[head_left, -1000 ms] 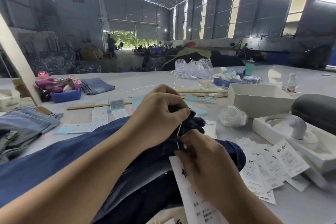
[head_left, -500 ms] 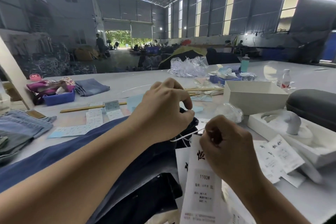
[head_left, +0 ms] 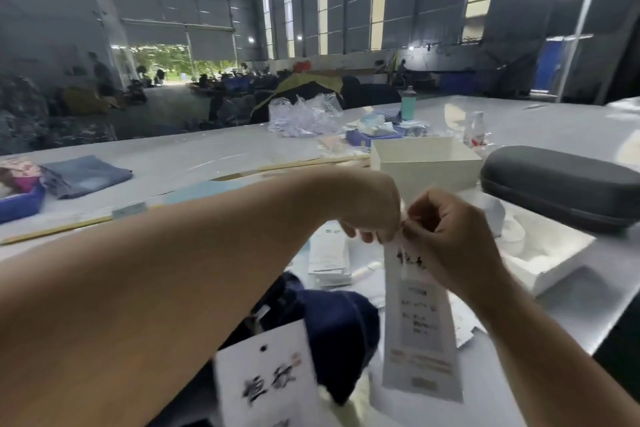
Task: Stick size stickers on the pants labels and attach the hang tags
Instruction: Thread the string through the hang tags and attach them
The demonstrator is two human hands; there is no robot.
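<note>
Dark blue pants (head_left: 339,329) lie bunched on the table just below my arms. My left hand (head_left: 367,208) and my right hand (head_left: 450,236) meet above them, both pinching the top of a long white hang tag (head_left: 420,333) that dangles down from my fingers. The tag bears black brush characters and small print. A second white hang tag (head_left: 273,378) with a punched hole and black characters hangs near the pants at the bottom. Whether a string runs through the raised tag is hidden by my fingers.
A white open box (head_left: 426,163) and a dark grey oval case (head_left: 564,184) stand to the right, with a white foam tray (head_left: 540,253) in front. Sticker sheets (head_left: 329,256) lie behind the pants. Folded jeans (head_left: 86,175), a blue bin (head_left: 20,201) and a wooden ruler (head_left: 59,227) are left.
Both hands have risen off the pants and shifted right, lifting the long hang tag into the air. The camera tilted up; the second tag now shows at the bottom.
</note>
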